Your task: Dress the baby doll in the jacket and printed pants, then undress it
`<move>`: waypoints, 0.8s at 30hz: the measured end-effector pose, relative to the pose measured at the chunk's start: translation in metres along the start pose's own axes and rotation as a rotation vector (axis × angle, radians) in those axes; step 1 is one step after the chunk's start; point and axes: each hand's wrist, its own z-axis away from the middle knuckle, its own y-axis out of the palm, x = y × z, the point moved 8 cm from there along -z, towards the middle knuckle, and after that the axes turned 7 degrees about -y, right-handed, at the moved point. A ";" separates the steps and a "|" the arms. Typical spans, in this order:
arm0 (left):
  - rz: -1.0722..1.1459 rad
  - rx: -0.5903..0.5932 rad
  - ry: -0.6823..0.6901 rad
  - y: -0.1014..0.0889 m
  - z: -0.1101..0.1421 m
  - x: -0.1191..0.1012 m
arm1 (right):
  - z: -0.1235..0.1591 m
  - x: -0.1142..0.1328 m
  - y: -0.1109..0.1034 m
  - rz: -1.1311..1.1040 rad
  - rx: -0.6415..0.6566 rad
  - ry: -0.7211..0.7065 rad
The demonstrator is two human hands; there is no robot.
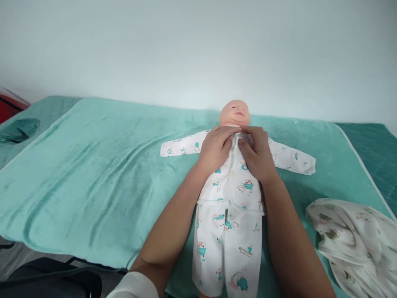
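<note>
A baby doll [235,112] lies face up, dressed in a white printed shirt [228,188] and matching trousers [211,248]. Both sleeves stretch out to the sides. At the neck of the shirt, my left hand [217,145] is closed on one front edge of the collar. Facing it, my right hand [257,151] pinches the other front edge, thumb bent inward. The fingertips of the two hands nearly meet just below the doll's chin. A button shows lower on the shirt front; any fastener under my fingers is hidden.
A green plush blanket [93,178] with soft folds covers the bed. To the right lies a crumpled white printed cloth [356,244]. A pale wall [186,54] rises behind the doll's head. Something dark [52,277] stands at the lower left, beside the bed edge.
</note>
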 end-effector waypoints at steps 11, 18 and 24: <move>0.026 -0.015 -0.018 -0.002 0.001 0.001 | 0.000 -0.003 0.001 -0.033 -0.003 0.006; 0.037 -0.079 -0.058 -0.005 0.006 0.002 | 0.002 -0.002 -0.005 -0.081 -0.057 -0.005; 0.055 -0.103 -0.040 -0.012 0.034 -0.002 | 0.015 0.004 -0.006 -0.099 -0.054 -0.025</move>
